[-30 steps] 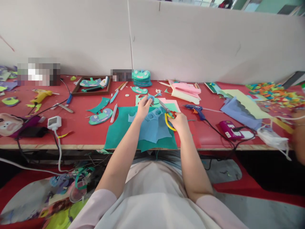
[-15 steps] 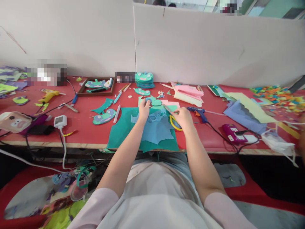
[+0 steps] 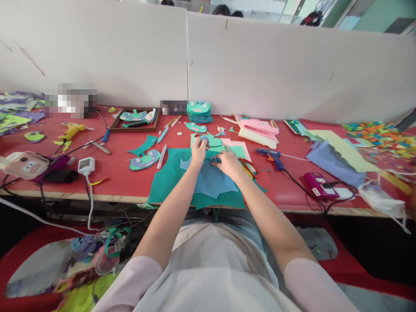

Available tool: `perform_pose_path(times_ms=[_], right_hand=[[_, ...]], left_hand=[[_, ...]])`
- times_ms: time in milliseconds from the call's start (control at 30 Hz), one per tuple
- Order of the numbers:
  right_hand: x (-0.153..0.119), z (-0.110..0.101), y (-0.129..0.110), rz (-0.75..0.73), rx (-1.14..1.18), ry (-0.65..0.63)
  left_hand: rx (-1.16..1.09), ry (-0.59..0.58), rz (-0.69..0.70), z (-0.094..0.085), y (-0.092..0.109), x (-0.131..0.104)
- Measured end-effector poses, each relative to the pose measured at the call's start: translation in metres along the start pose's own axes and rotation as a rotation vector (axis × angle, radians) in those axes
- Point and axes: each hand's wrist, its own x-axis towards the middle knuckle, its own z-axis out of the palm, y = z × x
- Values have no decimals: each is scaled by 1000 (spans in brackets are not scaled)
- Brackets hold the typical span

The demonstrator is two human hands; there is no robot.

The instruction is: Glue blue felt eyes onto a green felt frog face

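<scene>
My left hand [image 3: 198,151] is closed in a pinch on a small round blue felt piece [image 3: 204,138]. My right hand [image 3: 229,164] has its fingertips together on a blue felt scrap [image 3: 214,160], just right of the left hand. Under both hands lies a jagged blue felt sheet [image 3: 212,184], on top of a larger dark green felt sheet [image 3: 169,177]. Scissors [image 3: 249,168] with yellow and orange handles rest on the table to the right of my right hand. A light green felt shape [image 3: 215,141] lies just beyond the hands.
Stacked felt faces [image 3: 199,113] stand at the back. To the left are a finished-looking felt face [image 3: 144,160], a brown tray [image 3: 112,128] and a yellow glue gun [image 3: 69,130]. Rightward lie a blue glue gun [image 3: 271,157], a purple power strip [image 3: 315,184] and folded pink felt [image 3: 260,127].
My right hand has let go of the scissors, which now lie on the table, and has moved left to the blue felt scrap. My left hand keeps its pinch.
</scene>
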Motion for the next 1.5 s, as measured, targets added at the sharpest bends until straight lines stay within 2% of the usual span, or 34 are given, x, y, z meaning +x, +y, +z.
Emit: perform_pose_path(times_ms=[167, 333, 400, 533, 600, 667, 733, 1033, 1100, 1167, 1300, 1500], right_hand=[[8, -3, 10, 23, 57, 40], [20, -17, 30, 51, 178, 119], [25, -26, 39, 74, 243, 180], [26, -43, 54, 219, 389, 416], [24, -48, 57, 286, 528, 453], [20, -49, 56, 343, 750, 395], [17, -48, 54, 351, 921, 265], [8, -48, 45, 272, 1011, -316], [7, -47, 44, 288, 1027, -373], [7, -45, 45, 313, 1058, -324], [8, -34, 45, 343, 1104, -126], [14, -2, 46, 365, 1245, 107]], left_hand=[[-3, 12, 0, 0, -1, 1], [-13, 21, 29, -1, -1, 0], [-19, 33, 39, -2, -2, 0], [-25, 64, 45, -3, -5, 2], [-26, 72, 48, -3, -6, 3], [-27, 75, 53, -3, -7, 4], [-28, 76, 56, -3, -8, 4], [-40, 83, 62, -3, -6, 2], [-44, 89, 61, -2, -6, 2], [-49, 94, 56, -2, -6, 2], [-65, 92, 52, -1, -5, 2], [-76, 97, 46, -1, -3, 2]])
